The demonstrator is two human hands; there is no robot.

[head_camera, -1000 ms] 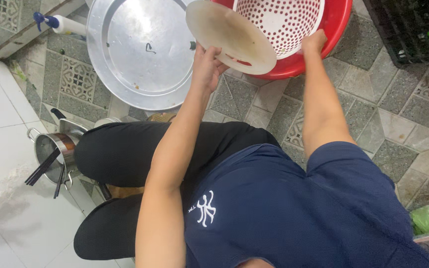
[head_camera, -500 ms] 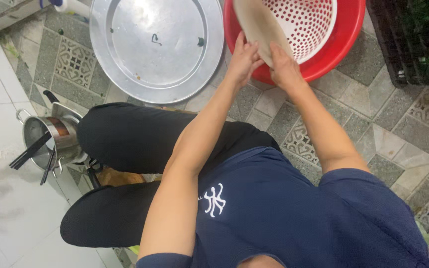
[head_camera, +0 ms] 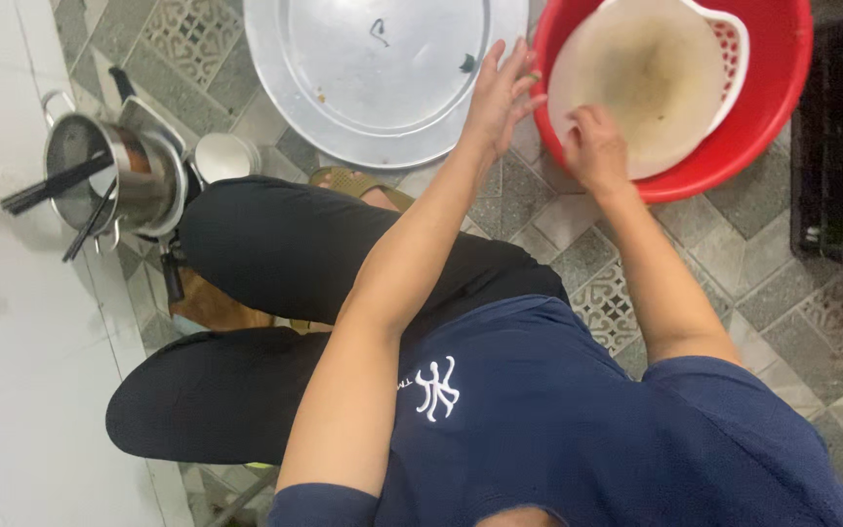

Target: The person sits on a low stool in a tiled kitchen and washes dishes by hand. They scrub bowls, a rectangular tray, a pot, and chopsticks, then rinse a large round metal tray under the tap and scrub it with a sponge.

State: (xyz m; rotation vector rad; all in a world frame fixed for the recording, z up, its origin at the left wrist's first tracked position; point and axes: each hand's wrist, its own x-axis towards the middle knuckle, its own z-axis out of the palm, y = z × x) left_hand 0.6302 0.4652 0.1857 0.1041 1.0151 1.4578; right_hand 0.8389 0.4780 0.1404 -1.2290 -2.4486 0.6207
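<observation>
Your right hand (head_camera: 595, 146) is curled narrow, fingers bent down onto the near edge of a round cream-coloured plate (head_camera: 641, 83). Whether the fingers actually pinch the plate's rim or only press on it cannot be told from here. The plate lies face up, with a faint brownish film in its middle, resting in a white perforated strainer (head_camera: 729, 44) that peeks out beyond the plate on the far side of that hand. Both sit inside a red plastic basin (head_camera: 724, 161), whose near wall curves just below your right hand.

Your left hand (head_camera: 501, 93) is spread wide, fingers splayed and empty, held just beside the basin's left rim and over the near edge of a large round metal tray (head_camera: 373, 78). The tray lies flat on the patterned tile floor (head_camera: 636, 293), touching or nearly touching the basin, and carries a few dark specks.

Well off to the left of your left arm stands a steel pot (head_camera: 114, 171) with dark chopsticks (head_camera: 56, 185) sticking out of it, and a small steel bowl (head_camera: 226, 156) sits just beside the pot. To the right of your right arm, past the basin, there is a dark crate (head_camera: 836, 137).
</observation>
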